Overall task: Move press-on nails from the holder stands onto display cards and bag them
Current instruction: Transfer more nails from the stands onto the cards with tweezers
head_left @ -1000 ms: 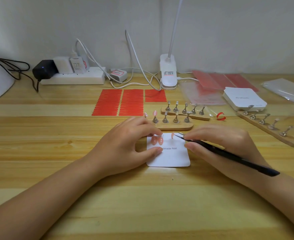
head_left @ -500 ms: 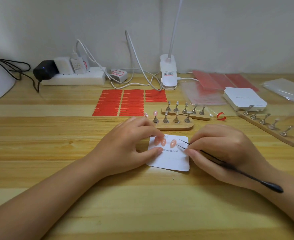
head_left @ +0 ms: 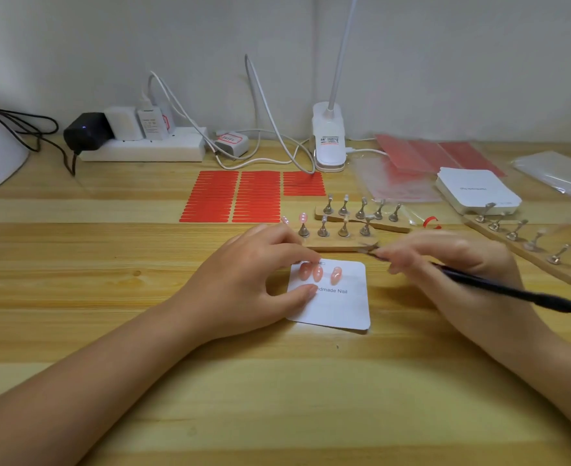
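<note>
Display card [head_left: 339,306]: white, flat on wooden desk [head_left: 277,398], print reads "…ndmade Nail"; three pink nails [head_left: 317,273] in a row on top
Left hand [head_left: 260,274]: fingers and thumb press card's left edge
Right hand [head_left: 445,260]: blurred, grips black tweezers [head_left: 499,287], tips near front holder stand [head_left: 337,242]
Stand: one pink nail [head_left: 302,217] on left peg
Behind: red adhesive strips [head_left: 243,196], card stack [head_left: 477,191]

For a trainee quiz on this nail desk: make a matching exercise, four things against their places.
Things:
1. display card
2. black tool
3. stack of white cards
4. power strip

Places:
A. far left, by the wall
B. under the left hand's fingertips
C. far right, behind the angled stand
D. in the right hand

Pairs: 1-B, 2-D, 3-C, 4-A
</note>
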`<state>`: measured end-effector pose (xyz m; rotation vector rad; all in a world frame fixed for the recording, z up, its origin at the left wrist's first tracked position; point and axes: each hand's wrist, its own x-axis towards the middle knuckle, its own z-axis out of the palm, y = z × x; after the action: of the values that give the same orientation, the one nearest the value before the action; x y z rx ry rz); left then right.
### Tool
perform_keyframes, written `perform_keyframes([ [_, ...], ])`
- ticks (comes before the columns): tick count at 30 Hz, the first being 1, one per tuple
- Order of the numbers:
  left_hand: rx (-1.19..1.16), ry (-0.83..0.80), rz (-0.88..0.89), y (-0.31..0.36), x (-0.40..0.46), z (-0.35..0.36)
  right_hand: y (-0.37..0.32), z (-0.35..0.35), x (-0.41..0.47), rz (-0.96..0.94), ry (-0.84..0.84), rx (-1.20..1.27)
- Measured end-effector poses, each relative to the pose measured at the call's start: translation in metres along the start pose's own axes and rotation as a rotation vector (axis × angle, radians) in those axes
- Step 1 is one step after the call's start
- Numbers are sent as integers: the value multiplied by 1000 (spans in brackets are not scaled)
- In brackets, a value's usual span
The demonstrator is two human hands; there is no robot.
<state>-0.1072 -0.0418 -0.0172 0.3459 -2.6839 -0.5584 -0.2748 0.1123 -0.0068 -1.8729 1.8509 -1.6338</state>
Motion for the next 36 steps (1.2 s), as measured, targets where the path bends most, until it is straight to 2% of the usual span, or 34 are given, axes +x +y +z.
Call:
perform_keyframes([
  [2, 11, -6, 8, 0, 0, 0, 1, 6, -1, -100, -68, -64],
  [4, 17, -6, 13, 1, 0, 0, 1, 10, -1, -121, -97, -109],
  [10, 21, -3, 16, 1, 0, 1, 0, 12, 4, 160, 31, -58],
  [15, 3, -1, 10, 2, 1, 1, -8, 12, 11, 268, 32, 85],
  [19, -13, -14, 23, 3, 1, 1, -3, 13, 16, 232, -124, -109],
  [22, -18, -8, 29, 3, 1, 1, -1, 15, 19, 237, -297, -128],
  [25, -22, -4, 31, 3, 1, 1, -2, 15, 22, 129, -387, -253],
  [36, -36, -8, 16, 2, 1, 1, 1, 15, 16, 26, -367, -309],
])
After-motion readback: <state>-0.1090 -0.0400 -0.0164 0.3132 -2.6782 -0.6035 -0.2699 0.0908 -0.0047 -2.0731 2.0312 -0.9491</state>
